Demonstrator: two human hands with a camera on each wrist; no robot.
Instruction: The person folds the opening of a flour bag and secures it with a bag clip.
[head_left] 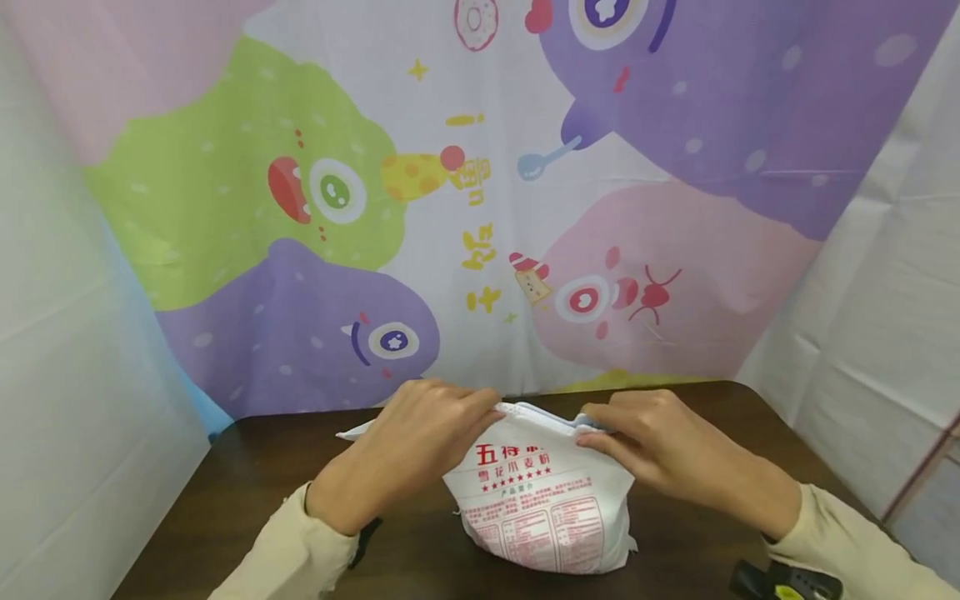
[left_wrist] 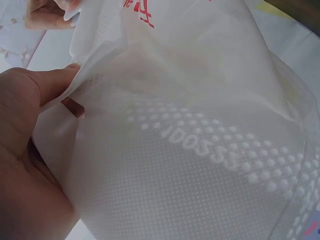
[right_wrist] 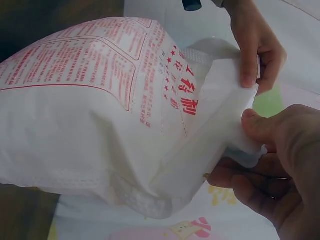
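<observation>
A white flour bag (head_left: 543,508) with red print stands on the dark table, its top edge gathered between both hands. My left hand (head_left: 420,437) pinches the top edge at the left; in the left wrist view its thumb (left_wrist: 60,82) presses on the white, embossed plastic. At the right end, my right hand (head_left: 667,446) pinches the folded top together with a pale blue strip (head_left: 547,415), which looks like a bag sealing clip. The strip's rounded tip (right_wrist: 251,158) pokes out between the right thumb and fingers in the right wrist view. Whether the strip is fastened, I cannot tell.
The dark wooden table (head_left: 292,467) ends at a cartoon-printed cloth (head_left: 480,350) behind the bag. White sheets (head_left: 67,350) hang at both sides. A black wrist strap (head_left: 783,581) shows beside the right sleeve.
</observation>
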